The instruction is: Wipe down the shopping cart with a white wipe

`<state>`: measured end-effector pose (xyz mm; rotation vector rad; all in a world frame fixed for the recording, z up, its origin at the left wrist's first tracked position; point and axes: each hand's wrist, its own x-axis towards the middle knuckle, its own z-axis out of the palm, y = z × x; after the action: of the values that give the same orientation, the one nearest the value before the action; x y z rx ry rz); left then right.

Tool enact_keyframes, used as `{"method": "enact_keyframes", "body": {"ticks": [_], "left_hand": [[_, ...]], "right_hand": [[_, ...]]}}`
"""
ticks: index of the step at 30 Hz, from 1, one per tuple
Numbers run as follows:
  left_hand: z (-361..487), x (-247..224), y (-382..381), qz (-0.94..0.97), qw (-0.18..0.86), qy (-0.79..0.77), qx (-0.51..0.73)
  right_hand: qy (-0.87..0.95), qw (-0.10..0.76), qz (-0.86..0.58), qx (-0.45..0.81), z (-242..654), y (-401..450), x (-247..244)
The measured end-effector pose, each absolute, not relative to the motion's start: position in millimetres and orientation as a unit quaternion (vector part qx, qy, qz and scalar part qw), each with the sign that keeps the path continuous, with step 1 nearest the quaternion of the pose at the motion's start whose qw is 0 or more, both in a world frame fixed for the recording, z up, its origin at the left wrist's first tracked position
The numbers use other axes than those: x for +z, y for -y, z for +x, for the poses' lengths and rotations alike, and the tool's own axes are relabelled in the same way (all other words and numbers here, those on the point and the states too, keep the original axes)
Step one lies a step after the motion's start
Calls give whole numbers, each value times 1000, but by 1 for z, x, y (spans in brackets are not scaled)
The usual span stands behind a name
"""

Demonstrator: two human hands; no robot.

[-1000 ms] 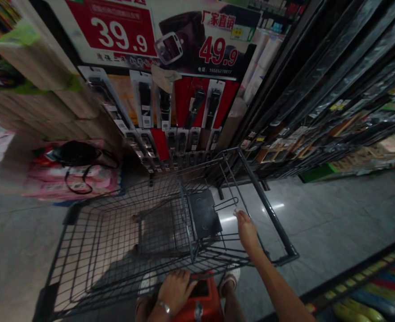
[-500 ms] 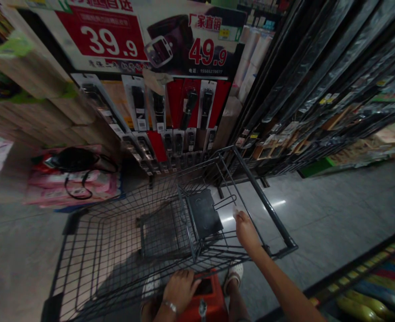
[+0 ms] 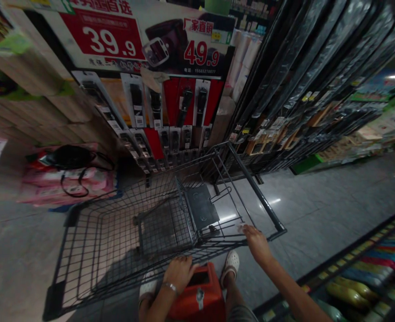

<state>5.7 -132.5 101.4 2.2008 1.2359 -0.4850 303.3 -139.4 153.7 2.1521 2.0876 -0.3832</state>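
One pale, indistinct scrap (image 3: pixel 241 228) in the right hand (image 3: pixel 258 244)

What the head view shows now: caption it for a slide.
At a wire shopping cart, the left hand is by an orange container; the right hand holds something small and pale.

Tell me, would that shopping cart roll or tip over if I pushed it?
The shopping cart would probably move fairly easily, since the floor looks smooth and shiny. It should feel stiff, being built of wire and bars. It likely won't tip from a gentle push, standing upright and long.
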Motion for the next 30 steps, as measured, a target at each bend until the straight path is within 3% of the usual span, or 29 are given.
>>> {"method": "enact_keyframes", "body": {"ticks": [10,15,18,25,30], "left_hand": [[6,103,130,827,275,-455,-185],[6,104,129,831,273,-448,-187],[6,104,128,833,268,-445,-189],[7,105,126,832,268,-445,-196],[7,105,127,828,270,-450,-197]], "right_hand": [[-699,3,714,-23,276,184,136],[-620,-55,776,-99,224,189,123],[-655,-73,734,-166,185,181,123],[-683,-39,708,-173,198,177,130],[-691,60,713,-106,266,168,148]]}}
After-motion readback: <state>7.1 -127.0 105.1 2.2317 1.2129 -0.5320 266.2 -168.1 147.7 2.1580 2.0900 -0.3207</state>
